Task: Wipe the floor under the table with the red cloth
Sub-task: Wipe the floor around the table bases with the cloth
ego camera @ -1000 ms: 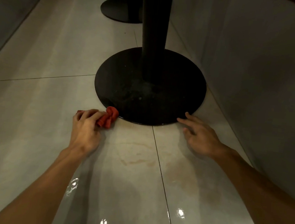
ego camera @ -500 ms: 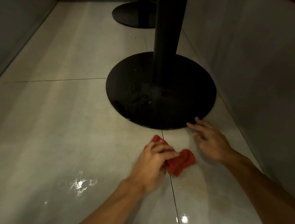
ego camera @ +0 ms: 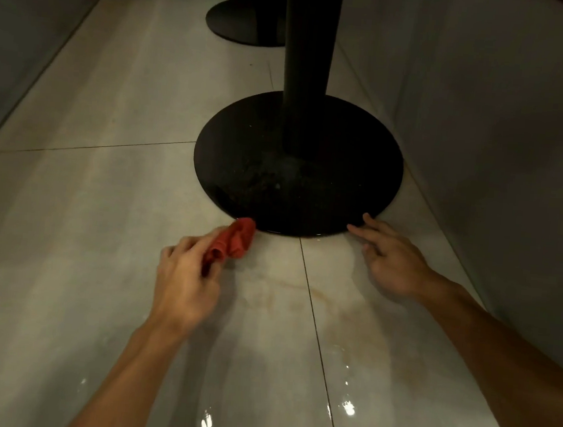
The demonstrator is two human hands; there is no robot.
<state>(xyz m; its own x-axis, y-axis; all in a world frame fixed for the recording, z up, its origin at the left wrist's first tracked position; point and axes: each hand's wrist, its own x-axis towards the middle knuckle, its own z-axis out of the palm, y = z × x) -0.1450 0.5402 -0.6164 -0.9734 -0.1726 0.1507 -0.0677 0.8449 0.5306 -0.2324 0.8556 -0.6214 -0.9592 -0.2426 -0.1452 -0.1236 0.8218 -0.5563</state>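
My left hand (ego camera: 184,276) grips a bunched red cloth (ego camera: 233,239) and holds it against the pale tiled floor (ego camera: 101,231). The cloth's far end touches the front edge of the black round table base (ego camera: 345,171). My right hand (ego camera: 391,260) rests on the floor with fingers spread and straight, its fingertips at the base's front right rim. A faint reddish smear (ego camera: 304,288) marks the tiles between my hands. The black table post (ego camera: 307,62) rises from the base.
A second round black base (ego camera: 235,22) stands farther back. Grey panels wall the strip of floor on the left (ego camera: 23,37) and right (ego camera: 502,130). Wet glints (ego camera: 346,408) show on the near tiles.
My left hand has swept the cloth from the tile seam in front of my right hand back left and forward to the base's front edge. My right hand has stayed put.
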